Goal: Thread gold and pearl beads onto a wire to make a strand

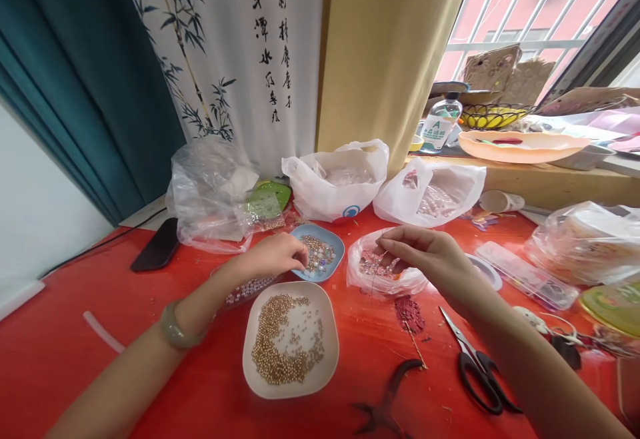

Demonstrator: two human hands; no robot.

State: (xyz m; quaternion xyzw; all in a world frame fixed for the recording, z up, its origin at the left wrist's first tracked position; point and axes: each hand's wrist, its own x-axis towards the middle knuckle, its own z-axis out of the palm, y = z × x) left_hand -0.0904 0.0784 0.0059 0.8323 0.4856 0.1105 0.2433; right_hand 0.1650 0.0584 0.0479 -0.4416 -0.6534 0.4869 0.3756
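My left hand [281, 254] is closed at the left edge of a small blue plate [299, 234] with mixed gold, clear and pearly beads. Its fingertips are bent down, and whatever they hold is hidden. Over a white plastic bag [356, 272] of clear pinkish beads, my right hand [417, 247] pinches what looks like a thin dark thread [374, 262], hanging down. Nearer to me sits a cream square dish [290, 394] of small gold beads. Under my left wrist, a tray of clear beads [247, 290] is partly covered.
Black-handled scissors [477, 366] lie open at right, beside a dark, curved, forked tool [387, 396] and dark red threads [410, 314]. White bags [335, 189] line the back. A phone [156, 246] rests at left, a clear plastic box [527, 274] at right.
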